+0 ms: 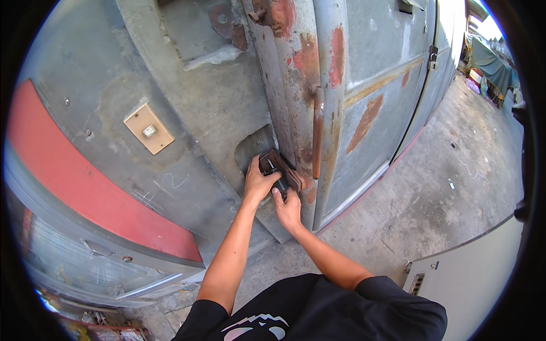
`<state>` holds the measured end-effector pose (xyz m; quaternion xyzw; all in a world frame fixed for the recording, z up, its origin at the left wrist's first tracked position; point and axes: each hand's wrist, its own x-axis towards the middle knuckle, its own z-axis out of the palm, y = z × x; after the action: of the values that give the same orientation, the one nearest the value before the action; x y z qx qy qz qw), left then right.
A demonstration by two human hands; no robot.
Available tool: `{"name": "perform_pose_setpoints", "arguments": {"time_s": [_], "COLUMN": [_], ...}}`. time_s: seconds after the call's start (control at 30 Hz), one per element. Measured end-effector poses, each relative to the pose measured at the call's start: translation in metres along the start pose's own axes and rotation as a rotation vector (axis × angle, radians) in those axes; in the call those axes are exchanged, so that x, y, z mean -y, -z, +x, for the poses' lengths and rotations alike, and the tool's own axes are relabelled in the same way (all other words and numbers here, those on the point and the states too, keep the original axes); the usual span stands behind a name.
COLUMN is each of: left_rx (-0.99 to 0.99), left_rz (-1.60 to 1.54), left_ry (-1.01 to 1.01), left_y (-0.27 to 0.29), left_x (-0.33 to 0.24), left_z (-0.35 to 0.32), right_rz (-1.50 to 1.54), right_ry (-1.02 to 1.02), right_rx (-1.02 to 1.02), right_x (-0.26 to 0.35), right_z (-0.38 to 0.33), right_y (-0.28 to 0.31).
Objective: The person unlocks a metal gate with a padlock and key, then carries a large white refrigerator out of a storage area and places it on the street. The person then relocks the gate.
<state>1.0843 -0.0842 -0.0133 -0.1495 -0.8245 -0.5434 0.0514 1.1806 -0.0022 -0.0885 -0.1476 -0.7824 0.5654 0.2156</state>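
Observation:
In a recess of the grey wall, beside the steel door post, a rusty brown metal bracket (292, 177) surrounds what looks like a black padlock (281, 183) with a bright metal bar at its top. My left hand (260, 181) is closed on the padlock from the left, its thumb lying across the black body. From below, my right hand (288, 208) grips the padlock's lower end, thumb up and fingers curled. Most of the fingers of both hands are hidden behind the padlock and bracket, and whether a key is in it cannot be seen.
A rusty vertical handle (318, 133) stands out from the grey steel door (387, 96) on the right. Left on the wall is a beige switch plate (149, 129). A pale metal cabinet (463, 270) stands at lower right on the concrete floor (424, 187).

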Motion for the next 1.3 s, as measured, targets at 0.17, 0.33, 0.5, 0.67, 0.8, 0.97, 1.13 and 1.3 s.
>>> {"name": "perform_pose_setpoints", "arguments": {"time_s": [0.17, 0.33, 0.5, 0.67, 0.8, 0.97, 1.13, 1.3], "left_rx": [0.052, 0.002, -0.039, 0.02, 0.016, 0.002, 0.017, -0.001], "left_rz": [-0.023, 0.103, 0.205, 0.114, 0.072, 0.061, -0.019, -0.008], "left_ry": [0.06, 0.079, 0.041, 0.115, 0.078, 0.037, 0.026, 0.054], "left_y": [0.005, 0.003, 0.003, 0.001, -0.003, -0.004, -0.002, -0.001], "left_x": [-0.005, -0.016, -0.021, -0.016, -0.01, -0.003, 0.001, -0.005], "left_z": [0.002, 0.0, -0.001, 0.001, -0.001, 0.0, 0.0, 0.001], "right_rz": [-0.079, 0.001, 0.033, 0.051, -0.02, -0.134, -0.001, -0.157], "right_ry": [0.048, -0.034, -0.067, -0.156, -0.041, -0.024, -0.057, 0.03], "right_rx": [-0.145, -0.069, 0.008, 0.204, 0.273, 0.353, 0.243, 0.156], "right_x": [0.014, 0.019, 0.025, 0.018, 0.008, 0.006, 0.009, 0.011], "right_z": [0.003, 0.008, 0.014, 0.007, 0.005, 0.004, -0.003, 0.001], "right_y": [-0.008, -0.009, -0.002, 0.019, 0.034, 0.035, 0.03, 0.023]}}
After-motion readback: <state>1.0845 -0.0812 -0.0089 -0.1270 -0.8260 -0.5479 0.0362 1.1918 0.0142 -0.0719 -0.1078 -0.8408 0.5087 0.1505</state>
